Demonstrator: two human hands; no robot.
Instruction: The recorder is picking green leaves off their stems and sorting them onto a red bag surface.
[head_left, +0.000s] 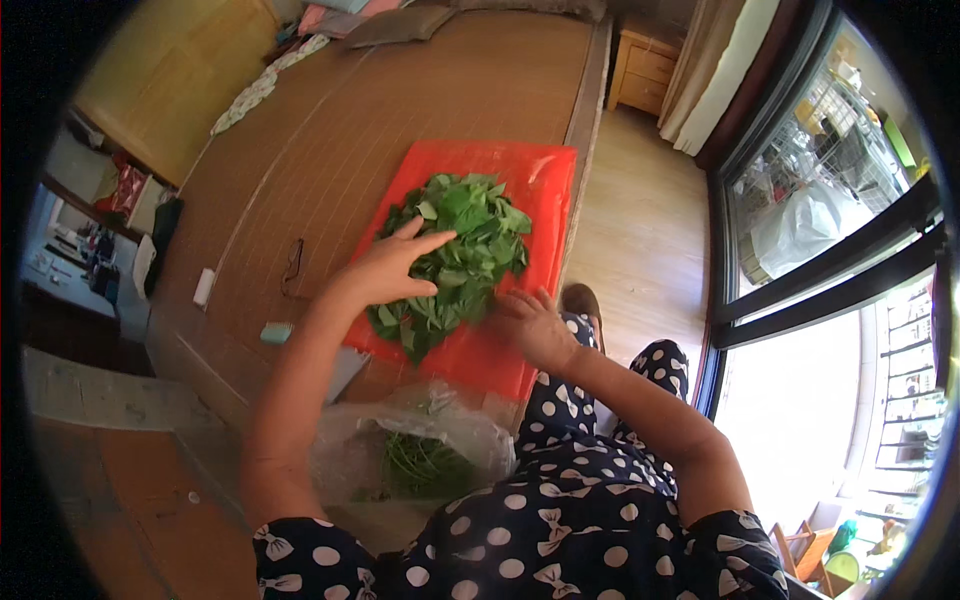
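A heap of green leaves (469, 255) lies on a red plastic sheet or bag (544, 180), spread over a woven mat. My left hand (394, 262) rests on or just above the heap's left side, with thumb and fingers apart. At the heap's lower right is my right hand (536, 326), its fingers spread and slightly blurred over the red plastic; no held thing shows in it. Close to my body, a clear plastic bag (337, 450) contains green stems (427, 461).
The brown mat (465, 82) covers a bed-like platform. Eyeglasses (292, 266), a pale green comb (277, 332) and a small white object (203, 287) lie to the left. A wooden nightstand (643, 71) stands at the back right. Dark-framed glass doors (750, 311) line the right side.
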